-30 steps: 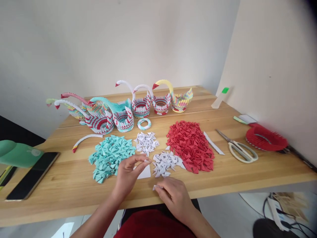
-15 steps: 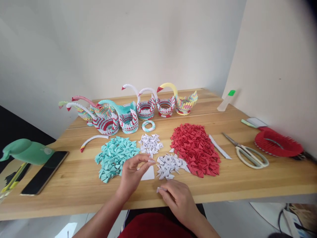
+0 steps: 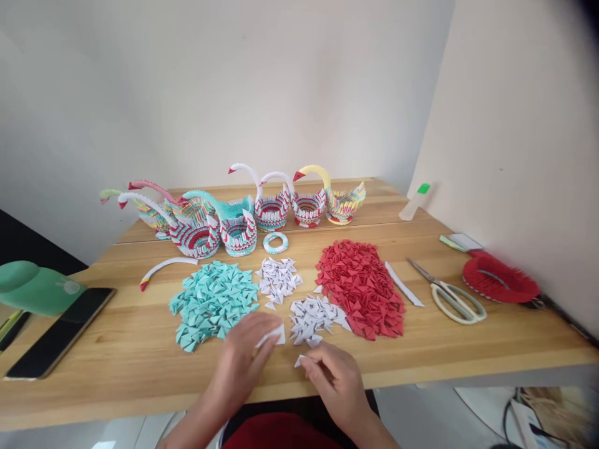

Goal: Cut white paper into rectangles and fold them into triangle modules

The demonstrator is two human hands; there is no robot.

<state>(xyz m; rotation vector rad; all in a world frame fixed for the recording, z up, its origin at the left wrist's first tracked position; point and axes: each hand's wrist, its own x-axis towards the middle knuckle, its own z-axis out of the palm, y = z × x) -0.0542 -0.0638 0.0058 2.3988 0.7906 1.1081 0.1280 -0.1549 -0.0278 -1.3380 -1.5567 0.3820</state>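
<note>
My right hand (image 3: 337, 377), near the table's front edge, is closed in a pinch on a small white folded paper triangle (image 3: 299, 360). My left hand (image 3: 243, 349) is blurred, its fingers over a flat white paper (image 3: 281, 334). Whether it holds a small piece is not visible. Just beyond my hands lie two heaps of white folded paper triangles, a nearer heap (image 3: 312, 317) and a farther heap (image 3: 279, 279). A turquoise heap (image 3: 218, 299) is at the left, and a larger red heap (image 3: 360, 288) is at the right.
Several folded-paper swan baskets (image 3: 238, 236) stand at the back. A paper ring (image 3: 275, 243) lies before them. Scissors (image 3: 452, 299), a white paper strip (image 3: 403, 284) and a red paper piece (image 3: 498, 277) lie right; a phone (image 3: 60, 333) and a swan neck (image 3: 166, 267) left.
My left hand has drawn back toward me from the white heaps, where its fingertips pinched a small white piece. My right hand keeps its pinch. The camera view has shifted slightly.
</note>
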